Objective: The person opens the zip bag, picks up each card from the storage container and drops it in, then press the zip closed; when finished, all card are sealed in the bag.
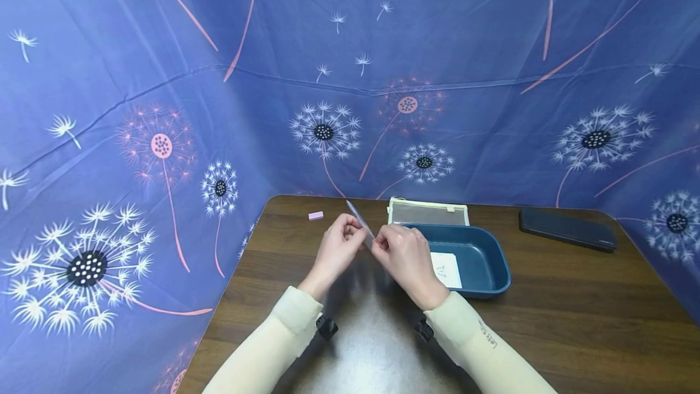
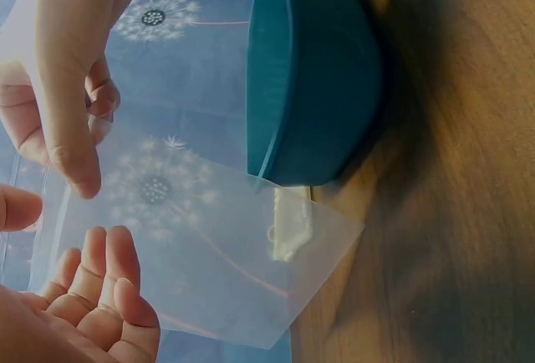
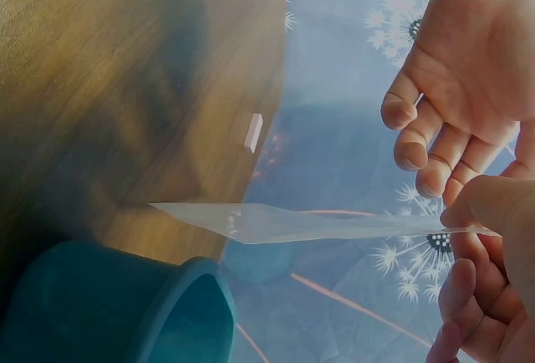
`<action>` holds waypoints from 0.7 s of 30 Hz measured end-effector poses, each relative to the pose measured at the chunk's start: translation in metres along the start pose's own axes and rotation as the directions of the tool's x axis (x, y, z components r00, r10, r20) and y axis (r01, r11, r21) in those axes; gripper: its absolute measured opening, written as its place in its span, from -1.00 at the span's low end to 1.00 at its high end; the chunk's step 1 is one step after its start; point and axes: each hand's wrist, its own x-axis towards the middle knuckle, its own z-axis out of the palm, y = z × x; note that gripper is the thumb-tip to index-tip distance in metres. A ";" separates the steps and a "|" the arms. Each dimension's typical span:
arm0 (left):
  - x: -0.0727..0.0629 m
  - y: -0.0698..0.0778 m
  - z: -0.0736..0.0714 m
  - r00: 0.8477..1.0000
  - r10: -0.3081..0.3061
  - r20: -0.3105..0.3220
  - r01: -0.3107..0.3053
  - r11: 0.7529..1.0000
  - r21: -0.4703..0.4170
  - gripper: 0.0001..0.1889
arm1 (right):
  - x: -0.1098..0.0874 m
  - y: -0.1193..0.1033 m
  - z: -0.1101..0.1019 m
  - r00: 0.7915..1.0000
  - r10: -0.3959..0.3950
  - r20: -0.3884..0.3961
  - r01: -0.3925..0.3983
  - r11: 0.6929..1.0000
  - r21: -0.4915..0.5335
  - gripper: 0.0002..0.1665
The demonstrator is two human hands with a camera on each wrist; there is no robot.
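My right hand [image 1: 407, 257] pinches a flat translucent plastic bag [image 1: 358, 216] between thumb and fingers. The bag stands nearly edge-on in the head view, and its frosted face [image 2: 217, 271] spreads out in the left wrist view. Close beside it is my left hand [image 1: 336, 248], its fingers loosely bent and a gap showing between thumb and fingertips. In the right wrist view, the left fingers [image 3: 443, 158] lie next to the bag [image 3: 276, 225] without curling round it. A teal plastic tray [image 1: 487, 251] sits right of the hands, partly covered by my right hand.
Inside the tray lies a white card [image 1: 447, 270] with handwriting. Behind it is a mesh zip pouch [image 1: 429, 214] with pale edges. A small pink eraser-like block [image 1: 315, 216] lies at the back left, a black case [image 1: 567, 230] at the back right. Patterned blue cloth [image 1: 350, 90] hangs behind the table.
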 end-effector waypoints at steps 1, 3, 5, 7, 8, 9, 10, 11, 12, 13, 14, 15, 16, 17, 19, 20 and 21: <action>0.000 0.000 0.000 1.000 0.002 0.008 -0.002 1.000 -0.001 -0.81 | 0.000 0.000 0.000 1.000 0.004 -0.001 -0.004 1.000 0.002 -0.76; -0.001 -0.001 0.000 1.000 0.003 0.022 -0.003 1.000 -0.006 -0.80 | 0.000 0.000 0.000 1.000 0.009 0.002 -0.009 1.000 0.006 -0.76; -0.001 -0.001 0.001 1.000 0.002 0.026 -0.002 1.000 -0.008 -0.80 | 0.000 0.000 0.000 1.000 0.011 0.007 -0.011 1.000 0.007 -0.76; 0.000 -0.001 0.001 1.000 -0.005 0.022 0.005 1.000 -0.003 -0.81 | -0.001 0.000 -0.001 1.000 0.011 0.010 -0.011 1.000 0.008 -0.76; 0.000 -0.001 0.001 1.000 -0.006 0.019 0.006 1.000 -0.003 -0.81 | -0.001 0.000 -0.001 1.000 0.009 0.011 -0.009 1.000 0.008 -0.76; 0.000 -0.001 0.001 1.000 -0.010 0.016 0.010 1.000 0.000 -0.81 | -0.001 -0.001 -0.001 1.000 0.006 0.011 -0.006 1.000 0.006 -0.77; 0.001 -0.001 0.001 1.000 -0.013 0.012 0.013 1.000 0.002 -0.81 | -0.001 -0.001 -0.001 1.000 0.003 0.011 -0.003 1.000 0.003 -0.77; 0.001 -0.001 0.001 1.000 -0.015 0.007 0.015 1.000 0.004 -0.81 | -0.001 -0.002 -0.001 1.000 -0.001 0.012 0.001 1.000 -0.001 -0.77; 0.001 -0.001 0.001 1.000 -0.018 0.002 0.018 1.000 0.006 -0.81 | -0.001 -0.002 -0.001 1.000 -0.008 0.010 0.008 1.000 -0.008 -0.77; 0.001 -0.001 0.001 1.000 -0.022 -0.001 0.022 1.000 0.011 -0.81 | -0.001 -0.002 0.000 1.000 -0.014 0.010 0.014 1.000 -0.014 -0.77; 0.001 -0.001 0.001 1.000 -0.024 -0.003 0.024 1.000 0.016 -0.81 | -0.002 -0.003 0.000 1.000 -0.019 0.011 0.019 1.000 -0.020 -0.76; 0.001 0.000 0.001 1.000 -0.028 -0.008 0.028 0.999 0.024 -0.82 | -0.002 -0.003 0.000 1.000 -0.024 0.011 0.024 0.999 -0.026 -0.76; 0.001 0.000 0.001 0.999 -0.031 -0.011 0.031 0.999 0.030 -0.82 | -0.002 -0.004 0.000 1.000 -0.028 0.012 0.028 0.999 -0.032 -0.75; 0.001 0.001 0.001 0.999 -0.034 -0.014 0.035 0.999 0.036 -0.83 | -0.002 -0.004 0.001 0.999 -0.032 0.011 0.032 0.999 -0.036 -0.75; 0.000 0.002 0.001 0.999 -0.038 -0.017 0.039 0.998 0.051 -0.84 | -0.002 -0.005 0.001 0.999 -0.035 0.012 0.035 0.999 -0.039 -0.74; 0.000 0.002 0.001 0.999 -0.036 -0.019 0.037 0.998 0.055 -0.84 | -0.002 -0.005 0.002 0.999 -0.037 0.011 0.037 0.999 -0.039 -0.74; 0.000 0.003 0.001 0.999 -0.035 -0.021 0.036 0.997 0.063 -0.85 | -0.002 -0.005 0.002 0.999 -0.040 0.010 0.040 0.998 -0.039 -0.74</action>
